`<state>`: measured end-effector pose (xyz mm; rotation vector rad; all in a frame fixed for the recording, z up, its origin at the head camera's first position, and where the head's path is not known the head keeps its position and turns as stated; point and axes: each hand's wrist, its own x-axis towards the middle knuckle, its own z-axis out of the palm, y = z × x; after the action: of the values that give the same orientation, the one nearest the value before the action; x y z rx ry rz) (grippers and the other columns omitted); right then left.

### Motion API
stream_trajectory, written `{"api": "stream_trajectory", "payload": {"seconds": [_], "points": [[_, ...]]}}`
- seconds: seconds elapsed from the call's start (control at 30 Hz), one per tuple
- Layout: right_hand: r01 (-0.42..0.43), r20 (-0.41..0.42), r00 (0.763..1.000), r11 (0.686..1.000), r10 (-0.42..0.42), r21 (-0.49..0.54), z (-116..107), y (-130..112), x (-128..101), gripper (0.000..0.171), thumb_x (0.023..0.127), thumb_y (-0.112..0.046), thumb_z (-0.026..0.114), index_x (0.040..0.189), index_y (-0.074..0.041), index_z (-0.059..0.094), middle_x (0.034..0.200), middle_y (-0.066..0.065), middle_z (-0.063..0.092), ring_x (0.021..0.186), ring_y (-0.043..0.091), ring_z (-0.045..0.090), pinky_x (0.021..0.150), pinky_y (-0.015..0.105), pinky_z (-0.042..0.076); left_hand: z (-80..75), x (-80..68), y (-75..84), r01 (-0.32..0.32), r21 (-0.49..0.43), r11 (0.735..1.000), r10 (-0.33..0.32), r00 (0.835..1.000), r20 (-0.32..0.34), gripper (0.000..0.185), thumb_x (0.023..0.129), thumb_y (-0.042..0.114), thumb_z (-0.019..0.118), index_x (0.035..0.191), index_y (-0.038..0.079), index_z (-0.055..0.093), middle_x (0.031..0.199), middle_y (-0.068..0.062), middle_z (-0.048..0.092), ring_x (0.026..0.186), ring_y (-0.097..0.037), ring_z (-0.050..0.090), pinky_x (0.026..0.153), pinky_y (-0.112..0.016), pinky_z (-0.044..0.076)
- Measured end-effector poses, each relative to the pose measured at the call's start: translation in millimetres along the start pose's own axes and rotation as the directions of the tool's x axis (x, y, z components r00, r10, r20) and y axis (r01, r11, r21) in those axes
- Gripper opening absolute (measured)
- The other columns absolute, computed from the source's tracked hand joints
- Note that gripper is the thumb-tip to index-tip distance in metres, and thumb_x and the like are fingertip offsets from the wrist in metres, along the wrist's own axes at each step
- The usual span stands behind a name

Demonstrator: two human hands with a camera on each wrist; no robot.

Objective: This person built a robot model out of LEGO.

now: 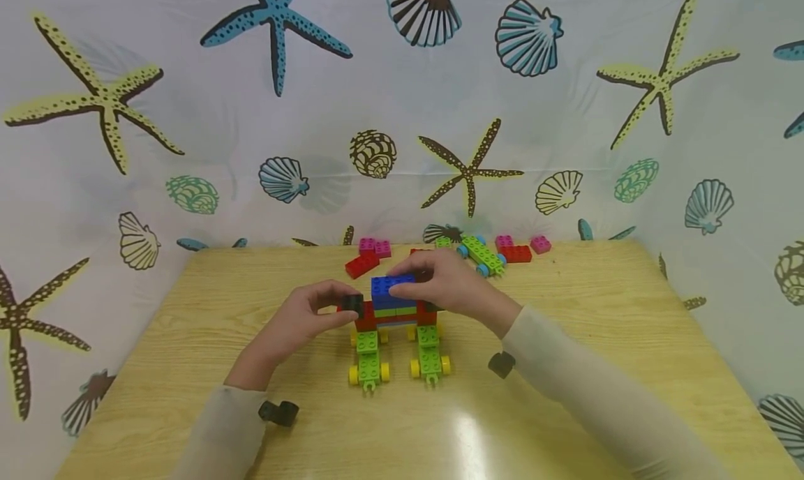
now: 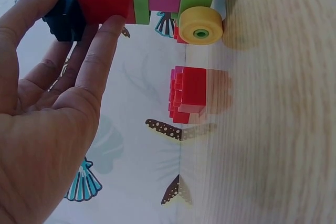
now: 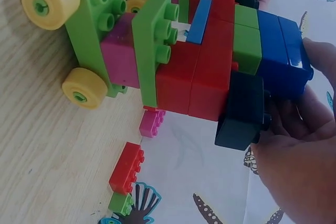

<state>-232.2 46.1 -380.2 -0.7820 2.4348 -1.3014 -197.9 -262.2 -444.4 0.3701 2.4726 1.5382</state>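
Both hands on the model point(image 1: 397, 312): left hand point(image 1: 301, 319) pinches a black piece point(image 1: 353, 304) against its side, right hand point(image 1: 442, 285) grips the blue top point(image 1: 391, 289); next, press it home

A brick model point(image 1: 397, 319) stood mid-table — blue top, red and green body, two green wheeled bases with yellow wheels. A small black piece point(image 1: 352, 303) sat against its left side — another on its right.

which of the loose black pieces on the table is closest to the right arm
The black piece lying just beside the right sleeve, to the right of the brick model. The other loose black piece sits near the left sleeve, on the table's near left.
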Motion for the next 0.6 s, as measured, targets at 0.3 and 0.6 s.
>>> {"api": "stream_trajectory", "payload": {"seconds": [0.3, 0.6], "points": [[0.013, -0.012, 1.0, 1.0, -0.013, -0.005, 4, 4, -1, 0.034, 0.105, -0.034, 0.082, 0.135, -0.019, 0.081, 0.131, 0.003, 0.079, 0.111, 0.02, 0.074, 0.099, 0.035, 0.066, -1.1, 0.6, -2.6, 0.001, -0.002, 1.0, -0.001, 1.0, 0.007, 0.043, 0.103, 0.036, 0.083, 0.139, 0.016, 0.073, 0.141, -0.008, 0.075, 0.144, -0.036, 0.063, 0.124, -0.06, 0.053], [0.007, -0.021, 1.0, 0.999, -0.008, -0.045, 5, 12, -6, 0.045, 0.099, -0.037, 0.087, 0.139, -0.017, 0.078, 0.132, 0.005, 0.079, 0.112, 0.024, 0.074, 0.096, 0.035, 0.066, -0.2, 0.6, -1.9, 0.003, 0.007, 1.0, -0.003, 1.0, 0.009, 0.043, 0.103, 0.035, 0.084, 0.14, 0.017, 0.073, 0.141, -0.008, 0.075, 0.144, -0.036, 0.064, 0.124, -0.06, 0.053]]}}
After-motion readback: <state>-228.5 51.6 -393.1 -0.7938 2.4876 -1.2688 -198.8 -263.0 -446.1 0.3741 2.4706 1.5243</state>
